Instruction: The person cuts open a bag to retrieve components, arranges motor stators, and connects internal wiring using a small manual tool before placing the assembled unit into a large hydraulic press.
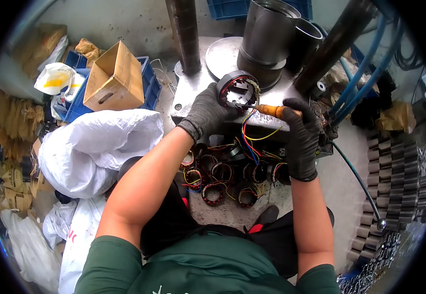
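In my gloved left hand [207, 111] I hold a motor stator [228, 78], a dark ring with slots and red windings inside, tilted over the front of the metal press table [186, 110]. Coloured wires [246, 134] in blue, red and yellow hang from it. My gloved right hand [301, 137] is closed around the wooden handle of a screwdriver-like tool [270, 110]. Its thin metal shank reaches to the lower rim of the stator; the exact tip is hard to make out. Below, several more wired stators [221, 172] lie on the floor between my feet.
Dark steel cylinders [267, 44] stand on the press table between two thick columns [183, 36]. A cardboard box [117, 81] sits in a blue crate at left, behind a white sack [100, 142]. At right are a ball-ended lever [380, 224], blue hoses [365, 73] and stacked metal rings [387, 171].
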Tool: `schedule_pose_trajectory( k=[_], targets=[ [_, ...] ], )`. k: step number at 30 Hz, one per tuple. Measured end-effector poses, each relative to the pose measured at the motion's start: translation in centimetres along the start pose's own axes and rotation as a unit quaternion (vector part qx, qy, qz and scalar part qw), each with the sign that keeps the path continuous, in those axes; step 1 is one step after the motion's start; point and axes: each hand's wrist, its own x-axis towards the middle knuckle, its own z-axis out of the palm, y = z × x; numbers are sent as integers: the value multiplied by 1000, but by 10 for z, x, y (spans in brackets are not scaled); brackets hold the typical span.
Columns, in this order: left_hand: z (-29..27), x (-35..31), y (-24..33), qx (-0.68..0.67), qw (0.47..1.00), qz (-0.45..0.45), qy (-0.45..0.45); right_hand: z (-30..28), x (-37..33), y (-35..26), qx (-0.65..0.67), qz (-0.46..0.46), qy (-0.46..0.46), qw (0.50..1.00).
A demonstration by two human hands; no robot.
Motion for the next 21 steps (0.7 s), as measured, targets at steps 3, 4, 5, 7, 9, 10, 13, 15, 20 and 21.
schedule_pose_trajectory(
  k=[3, 4, 5, 7, 9, 10, 13, 15, 20, 21],
  targets=[
    [-9, 2, 9, -6, 996, -48, -74, 25, 7, 6, 161, -34, -23, 986],
    [-11, 1, 15, -9, 996, -50, -71, 34, 8, 4, 254, -12, -48, 966],
    [-12, -4, 28, -17, 997, -42, -67, 43, 8, 1, 207, -48, -11, 977],
    [-9, 2, 8, 21, 998, 2, -60, 51, 12, 5, 190, -103, -13, 976],
    [-11, -1, 18, 67, 996, -29, -53, 59, 16, 2, 278, -124, -36, 952],
    [-12, -3, 25, 116, 990, -55, -51, 58, 16, -2, 274, -122, -38, 953],
    [-20, -8, 23, 43, 996, -65, -53, 66, 18, -8, 281, -143, -91, 945],
    [-18, -4, 19, 44, 994, -71, -69, 67, 23, -12, 258, -147, -104, 949],
    [-21, -6, 25, 30, 994, -74, -70, 79, 29, -11, 211, -102, -116, 965],
    [-21, -5, 22, 50, 994, -72, -71, 78, 32, -8, 201, -96, -156, 962]
  ],
)
